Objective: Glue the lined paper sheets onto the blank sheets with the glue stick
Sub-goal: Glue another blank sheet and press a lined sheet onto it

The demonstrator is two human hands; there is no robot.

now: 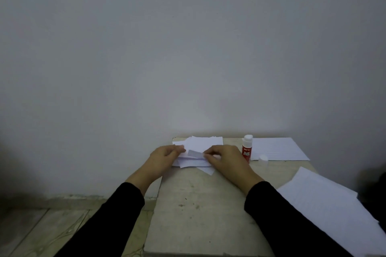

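Observation:
A loose pile of small white paper pieces [205, 142] lies at the table's far edge. My left hand [165, 155] and my right hand [222, 157] both pinch one small piece [194, 153] lifted off the pile, one at each end. The glue stick [246, 149], red with its white tip bared, stands upright just right of my right hand. Its clear cap [263, 160] sits on the table beside it. A lined sheet [277, 148] lies flat at the far right. Larger lined sheets [328, 200] are stacked at the near right.
The small beige table [198, 204] stands against a plain grey wall [188, 48]. Its left edge drops to a tiled floor [41, 225]. Something dark [376, 185] sits at the right frame edge beyond the stacked sheets.

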